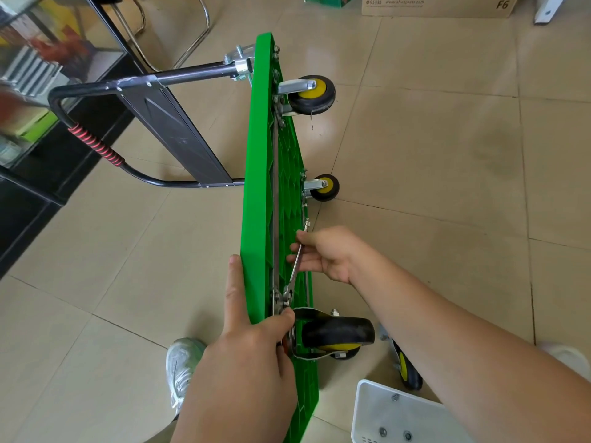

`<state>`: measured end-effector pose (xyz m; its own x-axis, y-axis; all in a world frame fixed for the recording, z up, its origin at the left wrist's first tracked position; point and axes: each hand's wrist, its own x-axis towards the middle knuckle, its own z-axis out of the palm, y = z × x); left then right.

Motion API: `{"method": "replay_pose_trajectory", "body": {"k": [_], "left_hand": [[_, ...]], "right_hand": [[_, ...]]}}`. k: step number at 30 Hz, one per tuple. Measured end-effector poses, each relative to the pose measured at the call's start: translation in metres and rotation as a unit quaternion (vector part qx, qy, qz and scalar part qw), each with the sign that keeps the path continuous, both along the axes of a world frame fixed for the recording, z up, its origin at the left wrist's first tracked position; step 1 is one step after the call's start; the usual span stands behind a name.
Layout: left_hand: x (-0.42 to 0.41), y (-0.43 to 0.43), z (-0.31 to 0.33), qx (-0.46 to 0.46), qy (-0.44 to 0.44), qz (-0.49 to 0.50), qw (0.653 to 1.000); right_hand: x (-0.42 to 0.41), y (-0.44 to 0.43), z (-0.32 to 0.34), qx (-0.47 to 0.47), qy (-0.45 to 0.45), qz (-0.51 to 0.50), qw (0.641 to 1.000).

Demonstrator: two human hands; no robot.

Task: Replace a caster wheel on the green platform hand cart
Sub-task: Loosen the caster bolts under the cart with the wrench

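The green platform cart (257, 199) stands on its side edge on the tiled floor, underside facing right. My left hand (249, 350) grips the near edge of the deck, index finger straight along the top face, thumb on a bolt by the near caster (335, 334). My right hand (326, 254) holds a thin metal wrench (295, 266) whose jaw sits on a nut at that caster's mounting plate. Two other yellow-hubbed casters (311, 94) (324, 187) stick out farther along the deck. A loose caster wheel (406, 369) lies on the floor under my right forearm.
A white tray (383, 414) with a few nuts and bolts sits at the bottom right. The cart's black handle (96, 145) with red grip extends left toward a dark glass cabinet (38, 91). Cardboard boxes (438, 6) stand at the far wall. My white shoe (182, 362) is beside the deck.
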<state>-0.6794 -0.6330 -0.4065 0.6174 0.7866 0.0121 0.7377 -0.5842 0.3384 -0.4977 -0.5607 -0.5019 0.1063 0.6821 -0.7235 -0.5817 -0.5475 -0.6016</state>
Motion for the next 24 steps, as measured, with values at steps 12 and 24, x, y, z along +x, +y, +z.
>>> {"method": "replay_pose_trajectory", "body": {"k": [12, 24], "left_hand": [[-0.001, 0.0, -0.001, 0.001, -0.011, 0.002, 1.0], [0.0, -0.001, 0.0, -0.007, -0.013, 0.006, 1.0]], "right_hand": [[-0.008, -0.012, -0.005, -0.074, 0.056, -0.031, 0.995], [-0.001, -0.01, 0.01, 0.059, 0.012, -0.031, 0.998]]}}
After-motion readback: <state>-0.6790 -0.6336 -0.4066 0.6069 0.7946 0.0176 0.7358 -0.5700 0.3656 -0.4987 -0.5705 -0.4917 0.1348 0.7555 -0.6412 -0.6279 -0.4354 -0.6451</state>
